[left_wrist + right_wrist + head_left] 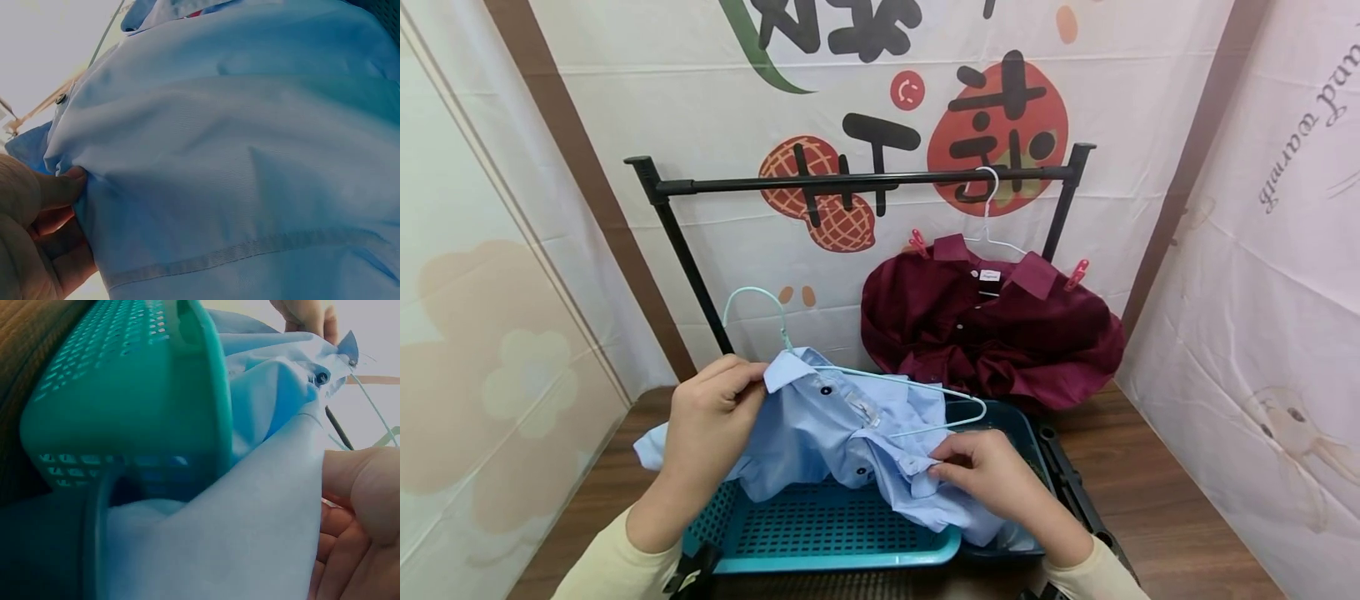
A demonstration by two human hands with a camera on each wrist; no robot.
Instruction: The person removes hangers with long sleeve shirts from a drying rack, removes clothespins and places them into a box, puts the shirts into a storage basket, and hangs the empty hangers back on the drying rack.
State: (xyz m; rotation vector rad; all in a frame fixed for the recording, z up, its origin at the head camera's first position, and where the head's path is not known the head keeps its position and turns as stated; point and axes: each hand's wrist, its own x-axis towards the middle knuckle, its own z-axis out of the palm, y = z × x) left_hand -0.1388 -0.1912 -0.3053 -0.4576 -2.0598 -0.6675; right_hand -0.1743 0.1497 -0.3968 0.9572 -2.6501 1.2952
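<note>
A light blue shirt [805, 433] with dark buttons drapes over the baskets. My left hand [711, 417] pinches it beside the collar, thumb against fingers, and in the left wrist view the thumb presses the cloth edge. At the other front edge my right hand [988, 475] pinches the fabric between thumb and fingers. A mint green hanger [880, 375] sits partly in the shirt: its left arm is hidden under the cloth by the collar, while its right end sticks out bare above the shirt. The hanger's hook points up, off the rail.
A black rack rail [790, 182] spans the back. From it hangs a maroon shirt [992, 333] on a white hanger [988, 208], with red clips [1077, 275] at its shoulders. Below stand a teal basket [820, 562] and a darker basket [1026, 425] on a wooden table [1180, 500].
</note>
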